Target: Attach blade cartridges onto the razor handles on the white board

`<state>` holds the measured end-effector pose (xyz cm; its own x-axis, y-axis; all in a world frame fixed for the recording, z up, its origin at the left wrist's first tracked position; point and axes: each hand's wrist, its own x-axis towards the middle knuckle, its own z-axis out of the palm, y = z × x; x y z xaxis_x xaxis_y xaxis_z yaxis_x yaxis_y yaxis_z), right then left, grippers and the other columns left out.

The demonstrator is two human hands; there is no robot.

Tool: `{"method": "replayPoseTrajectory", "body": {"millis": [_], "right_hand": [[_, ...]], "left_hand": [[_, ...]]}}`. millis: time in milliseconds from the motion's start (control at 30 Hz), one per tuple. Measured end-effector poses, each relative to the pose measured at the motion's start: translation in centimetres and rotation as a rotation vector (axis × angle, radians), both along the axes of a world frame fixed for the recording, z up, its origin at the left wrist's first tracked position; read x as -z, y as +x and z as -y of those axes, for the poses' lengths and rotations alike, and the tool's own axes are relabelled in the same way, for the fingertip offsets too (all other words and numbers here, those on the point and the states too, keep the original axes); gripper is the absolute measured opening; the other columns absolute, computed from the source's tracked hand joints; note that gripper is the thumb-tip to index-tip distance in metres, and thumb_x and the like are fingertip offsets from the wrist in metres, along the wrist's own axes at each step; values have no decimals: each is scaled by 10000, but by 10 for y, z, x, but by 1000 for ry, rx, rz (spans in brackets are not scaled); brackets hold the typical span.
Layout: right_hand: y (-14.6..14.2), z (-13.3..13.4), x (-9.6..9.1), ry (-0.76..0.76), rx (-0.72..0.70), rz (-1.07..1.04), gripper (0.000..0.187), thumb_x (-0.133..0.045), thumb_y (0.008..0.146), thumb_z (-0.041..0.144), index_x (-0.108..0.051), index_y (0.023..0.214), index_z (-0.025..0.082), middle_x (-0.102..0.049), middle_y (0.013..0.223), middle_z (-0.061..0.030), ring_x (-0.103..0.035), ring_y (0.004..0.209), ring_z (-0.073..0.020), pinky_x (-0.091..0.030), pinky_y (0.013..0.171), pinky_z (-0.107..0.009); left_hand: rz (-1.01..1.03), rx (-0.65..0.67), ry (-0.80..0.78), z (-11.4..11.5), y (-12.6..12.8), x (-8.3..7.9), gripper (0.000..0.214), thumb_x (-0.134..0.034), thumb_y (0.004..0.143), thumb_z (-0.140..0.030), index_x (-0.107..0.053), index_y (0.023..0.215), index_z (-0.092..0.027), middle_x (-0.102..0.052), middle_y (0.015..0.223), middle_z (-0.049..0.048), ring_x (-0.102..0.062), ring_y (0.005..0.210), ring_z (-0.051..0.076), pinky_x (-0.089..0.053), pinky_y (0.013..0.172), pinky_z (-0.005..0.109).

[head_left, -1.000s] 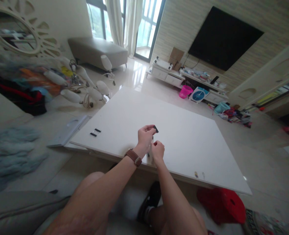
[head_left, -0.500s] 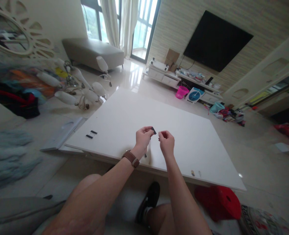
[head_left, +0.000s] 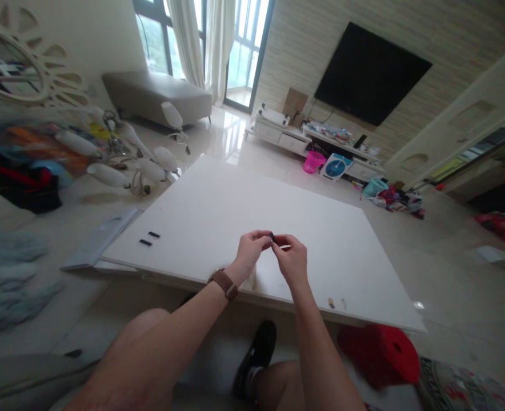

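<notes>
Two black strips lie on the white board, off to our left. Above it, our left hand and right hand pinch a black piece (fingers partly hiding it).

Smooth, matt board; glossy floor; leather-look strap.

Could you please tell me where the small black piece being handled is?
In the head view, the small black piece is near the centre, where the left hand and right hand meet, over the white board.
</notes>
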<state>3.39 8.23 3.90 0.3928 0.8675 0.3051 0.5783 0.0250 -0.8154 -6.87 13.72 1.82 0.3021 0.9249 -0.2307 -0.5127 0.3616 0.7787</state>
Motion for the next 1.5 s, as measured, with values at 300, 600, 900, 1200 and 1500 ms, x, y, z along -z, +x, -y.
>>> {"method": "replayPoseTrajectory", "body": {"millis": [300,600,900,1200,1500], "right_hand": [[9,3,6,-50,-22,-28,173,-666,788,298,-768,863,179,-762,842,-77,-690,737,-214,-552,702,-337],[21,22,15,-81,-67,60,209,-639,839,348,-768,888,191,-764,870,-78,-692,751,-211,-542,720,-335],[27,43,23,-83,-9,65,263,-687,819,396,-741,984,199,-757,835,-63,-702,712,-209,-559,700,-335],[82,43,52,-132,123,61,261,-698,771,406,-766,889,182,-766,829,-75,-696,720,-220,-548,707,-344],[157,53,125,-476,249,213,272,-657,720,396,-774,810,167,-756,800,-99,-676,721,-236,-497,698,-344]], "left_hand": [[-28,27,13,5,0,4,125,-725,646,-149,-709,767,-122,-704,777,51,-652,742,133,-549,836,333],[-106,100,26,15,4,14,171,-805,667,-132,-671,769,-104,-690,722,64,-663,681,138,-554,778,333],[-136,147,37,27,11,17,170,-792,712,-160,-628,706,-118,-683,665,58,-660,658,143,-549,741,321],[-330,300,93,44,38,33,31,-636,801,-156,-644,824,-136,-683,812,62,-675,648,138,-512,676,276],[-813,719,783,102,48,39,155,-547,788,-184,-690,846,-190,-731,848,75,-668,776,216,-503,733,325]]}}
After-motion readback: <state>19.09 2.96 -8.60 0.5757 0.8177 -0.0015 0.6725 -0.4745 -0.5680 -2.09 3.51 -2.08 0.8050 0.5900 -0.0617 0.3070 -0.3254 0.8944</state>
